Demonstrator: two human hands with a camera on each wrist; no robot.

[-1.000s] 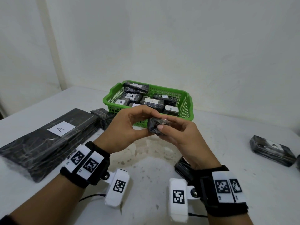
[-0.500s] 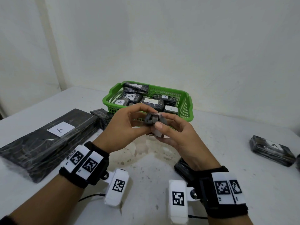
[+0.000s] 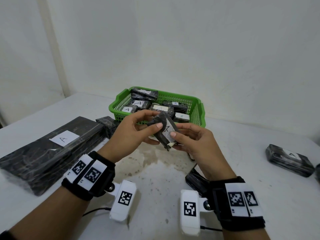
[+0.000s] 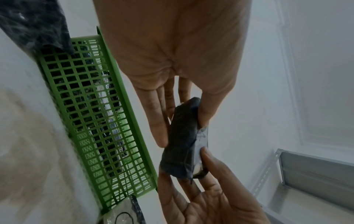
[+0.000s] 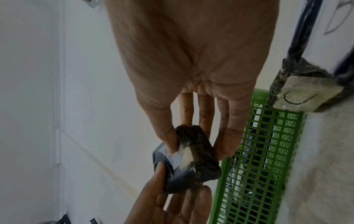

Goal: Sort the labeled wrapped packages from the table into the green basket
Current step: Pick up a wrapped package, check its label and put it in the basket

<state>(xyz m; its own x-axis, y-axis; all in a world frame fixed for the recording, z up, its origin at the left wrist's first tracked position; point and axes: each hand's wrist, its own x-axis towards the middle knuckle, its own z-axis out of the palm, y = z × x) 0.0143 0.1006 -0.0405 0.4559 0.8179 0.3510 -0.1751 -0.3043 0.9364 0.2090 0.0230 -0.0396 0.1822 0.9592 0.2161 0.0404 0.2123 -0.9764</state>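
Observation:
Both hands hold one small black wrapped package (image 3: 164, 131) in the air just in front of the green basket (image 3: 199, 108). Its white label, marked A, faces up toward me. My left hand (image 3: 138, 132) pinches its far end between thumb and fingers; my right hand (image 3: 188, 137) pinches its near end, where a white corner shows through the wrap. The same package (image 4: 182, 145) shows in the left wrist view and, as package (image 5: 193, 159), in the right wrist view. The basket holds several labeled packages, mostly A and one B.
A long black package (image 3: 52, 149) labeled A lies on the table (image 3: 155, 170) at the left, a small dark package (image 3: 107, 123) at its far end. Another A package (image 3: 289, 160) lies at the right. A dark package (image 3: 195, 181) lies under my right wrist.
The package has been turned in both hands so that its label now faces up. The hands stay in front of the basket.

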